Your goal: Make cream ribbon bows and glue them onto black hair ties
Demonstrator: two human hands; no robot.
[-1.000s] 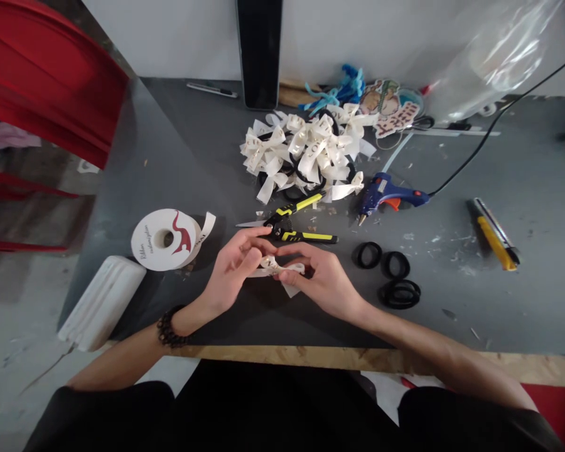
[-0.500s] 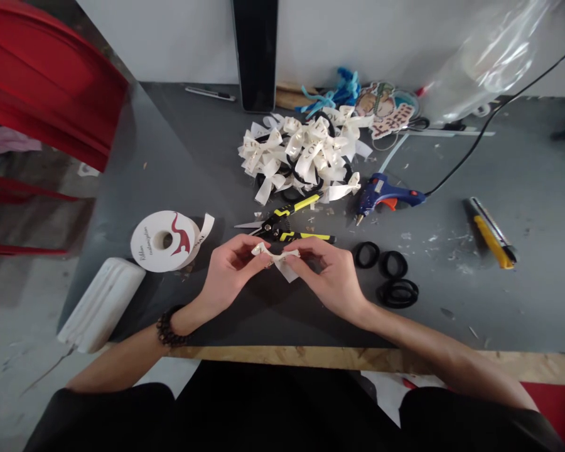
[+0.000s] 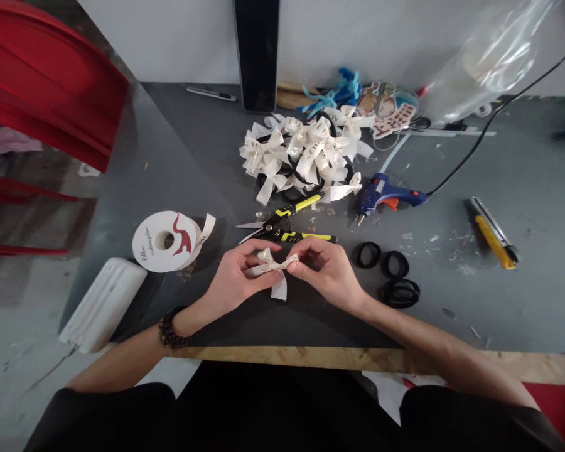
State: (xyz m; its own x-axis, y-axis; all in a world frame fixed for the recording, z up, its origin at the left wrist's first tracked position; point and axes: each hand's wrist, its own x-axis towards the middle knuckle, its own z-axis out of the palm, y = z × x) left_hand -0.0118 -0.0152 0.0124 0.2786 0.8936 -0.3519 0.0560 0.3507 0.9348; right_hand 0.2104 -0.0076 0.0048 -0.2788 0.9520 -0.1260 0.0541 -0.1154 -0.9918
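Observation:
A white ribbon bow (image 3: 279, 290) is held between my two hands above the near part of the grey table. My left hand (image 3: 233, 273) grips the bow's left side, with the thumb lying across it. The fingertips of my right hand (image 3: 332, 270) pinch the right loop. One tail of the bow hangs down toward me. Just beyond my fingers lie the black-and-yellow snips (image 3: 280, 225), their blades apart. Left of my left hand stands a ribbon spool (image 3: 144, 242), a short end of printed white ribbon sticking out.
Behind the snips is a pile of white bows on black hair ties (image 3: 311, 150). A blue glue gun (image 3: 381, 193) lies to its right, with loose black hair ties (image 3: 395, 265) nearer me. A yellow cutter (image 3: 494, 238) is far right; a white box (image 3: 101, 304) sits at the left edge.
The bow has turned in my fingers, and its loops and hanging tail show more now. My left hand has shifted its grip slightly inward; my right still pinches the right loop.

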